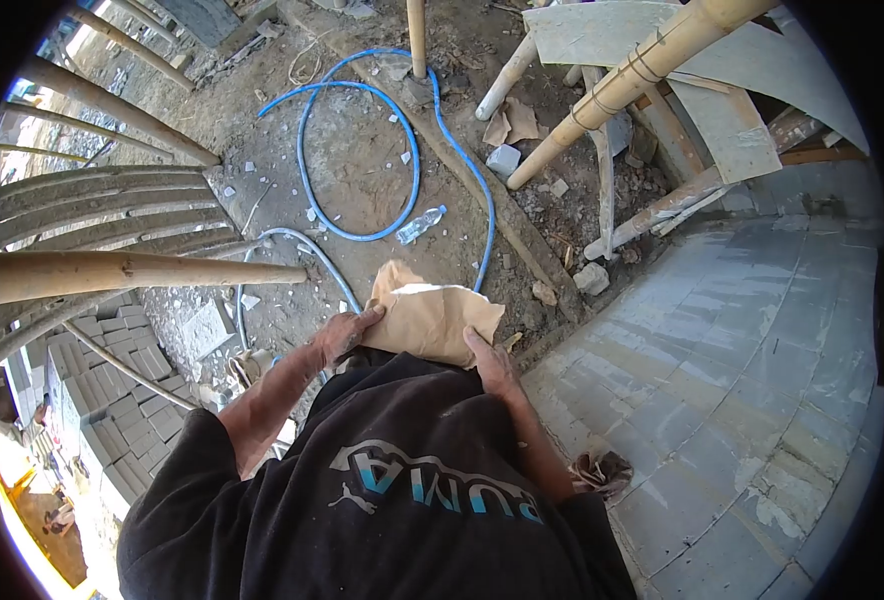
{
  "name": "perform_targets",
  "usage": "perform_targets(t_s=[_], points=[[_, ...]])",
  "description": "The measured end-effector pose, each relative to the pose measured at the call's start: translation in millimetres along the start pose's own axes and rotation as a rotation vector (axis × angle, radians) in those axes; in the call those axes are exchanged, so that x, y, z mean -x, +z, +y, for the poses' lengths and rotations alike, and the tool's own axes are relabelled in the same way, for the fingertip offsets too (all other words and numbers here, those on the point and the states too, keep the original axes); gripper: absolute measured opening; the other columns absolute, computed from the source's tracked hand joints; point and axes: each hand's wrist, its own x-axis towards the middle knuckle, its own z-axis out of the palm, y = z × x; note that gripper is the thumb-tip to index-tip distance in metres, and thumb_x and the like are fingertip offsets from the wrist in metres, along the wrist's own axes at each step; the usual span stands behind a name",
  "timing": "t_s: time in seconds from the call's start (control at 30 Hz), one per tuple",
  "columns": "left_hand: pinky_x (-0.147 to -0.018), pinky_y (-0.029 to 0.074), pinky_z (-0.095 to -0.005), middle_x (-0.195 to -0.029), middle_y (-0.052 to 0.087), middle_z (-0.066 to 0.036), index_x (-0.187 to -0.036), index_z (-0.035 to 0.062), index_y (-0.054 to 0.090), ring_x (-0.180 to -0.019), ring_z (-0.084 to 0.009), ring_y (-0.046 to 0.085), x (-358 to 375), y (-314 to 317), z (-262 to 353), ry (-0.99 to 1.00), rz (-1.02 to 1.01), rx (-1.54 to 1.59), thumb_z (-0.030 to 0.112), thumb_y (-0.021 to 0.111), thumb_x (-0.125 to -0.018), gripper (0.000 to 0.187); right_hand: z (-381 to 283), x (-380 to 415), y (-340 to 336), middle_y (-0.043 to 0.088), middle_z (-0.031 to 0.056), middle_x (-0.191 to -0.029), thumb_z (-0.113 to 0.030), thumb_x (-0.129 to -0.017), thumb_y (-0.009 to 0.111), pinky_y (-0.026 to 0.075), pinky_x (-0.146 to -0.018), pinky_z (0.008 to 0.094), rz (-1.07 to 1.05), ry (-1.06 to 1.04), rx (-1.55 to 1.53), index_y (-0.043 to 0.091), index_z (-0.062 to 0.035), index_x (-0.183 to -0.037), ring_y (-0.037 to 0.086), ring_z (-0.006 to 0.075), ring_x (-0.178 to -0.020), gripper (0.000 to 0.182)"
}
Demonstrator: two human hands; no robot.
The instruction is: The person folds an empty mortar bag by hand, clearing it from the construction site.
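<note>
A crumpled piece of brown paper [427, 325] with a white, ragged upper edge is held in front of my body at waist height. My left hand [347, 335] grips its left side, thumb lying over the near face. At the right side, my right hand [490, 357] has its thumb pressed on the paper, and its other fingers are hidden behind. Beyond the paper, a plastic bottle [421, 225] lies on the dirt beside a looped blue hose [417, 175].
A wall of grey blocks [722, 350] rises close on my right. Bamboo poles [132, 272] slant in from the left, above stacked bricks [127, 400]. Another thick pole [632, 80] and boards [727, 135] stand at upper right. Stones [592, 279] and rubble litter the ground.
</note>
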Motion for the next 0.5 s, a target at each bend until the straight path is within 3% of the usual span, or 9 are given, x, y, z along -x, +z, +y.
perform_targets(t_s=[0.03,0.13,0.17,0.23,0.3,0.4,0.43,0.5], points=[[-0.083,0.053,-0.0370,-0.096,0.071,-0.014,-0.119,-0.0018,0.063,-0.091,-0.0251,0.069,10,3,10,-0.029,0.064,-0.033,0.044,0.063,-0.092,0.053,-3,0,1,0.066,0.0196,-0.116,-0.042,-0.091,0.057,0.045,-0.094,0.0386,0.020,0.053,0.116,0.064,0.0028,-0.118,0.062,0.0308,-0.109,0.052],[-0.082,0.053,-0.0397,-0.084,0.069,-0.018,-0.119,-0.0001,0.063,-0.089,-0.0292,0.069,-17,-7,-9,0.608,0.033,-0.857,0.033,0.067,-0.087,0.046,29,-12,11,0.067,0.0228,-0.115,-0.039,-0.090,0.057,0.045,-0.094,0.0402,0.075,0.012,0.099,0.066,0.0027,-0.115,0.062,0.0347,-0.109,0.049],[-0.086,0.053,-0.0412,-0.096,0.067,-0.023,-0.127,0.0022,0.059,-0.099,-0.0333,0.066,-7,-2,18,0.236,-0.003,-0.671,0.025,0.065,-0.084,0.049,29,-15,12,0.067,0.0228,-0.113,-0.039,-0.089,0.057,0.045,-0.094,0.0403,0.071,0.019,0.114,0.067,0.0026,-0.114,0.062,0.0345,-0.108,0.050],[-0.093,0.051,-0.0418,-0.110,0.064,-0.023,-0.131,0.0028,0.056,-0.109,-0.0339,0.062,4,20,21,0.390,0.352,-0.620,0.025,0.062,-0.087,0.050,29,-18,13,0.068,0.0228,-0.110,-0.040,-0.088,0.057,0.045,-0.094,0.0404,0.067,0.036,0.142,0.067,0.0025,-0.113,0.063,0.0339,-0.107,0.050],[-0.105,0.045,-0.0420,-0.136,0.053,-0.021,-0.142,0.0045,0.044,-0.127,-0.0355,0.051,-2,19,19,0.631,0.481,-0.727,0.033,0.058,-0.092,0.059,27,-21,17,0.069,0.0217,-0.102,-0.042,-0.088,0.057,0.047,-0.088,0.0416,0.133,-0.039,0.185,0.068,0.0030,-0.108,0.064,0.0329,-0.097,0.050],[-0.108,0.041,-0.0435,-0.140,0.051,-0.022,-0.148,0.0066,0.036,-0.131,-0.0372,0.047,-20,7,34,0.801,-0.247,-0.799,0.048,0.063,-0.089,0.077,15,-32,14,0.068,0.0204,-0.088,-0.045,-0.087,0.057,0.047,-0.077,0.0439,0.138,0.014,0.116,0.069,0.0037,-0.097,0.063,0.0320,-0.082,0.051],[-0.109,0.040,-0.0437,-0.142,0.050,-0.022,-0.150,0.0085,0.033,-0.133,-0.0366,0.047,-12,14,36,0.581,-0.307,-0.752,0.057,0.064,-0.086,0.086,8,-41,13,0.068,0.0201,-0.083,-0.046,-0.087,0.057,0.047,-0.074,0.0447,0.113,0.059,0.074,0.070,0.0039,-0.093,0.063,0.0318,-0.077,0.051],[-0.110,0.039,-0.0429,-0.141,0.052,-0.021,-0.149,0.0095,0.037,-0.131,-0.0357,0.050,3,23,50,0.504,-0.321,-0.853,0.059,0.063,-0.086,0.084,5,-59,5,0.066,0.0192,-0.075,-0.045,-0.087,0.057,0.045,-0.068,0.0454,0.142,0.059,0.145,0.068,0.0048,-0.086,0.061,0.0299,-0.070,0.051]])
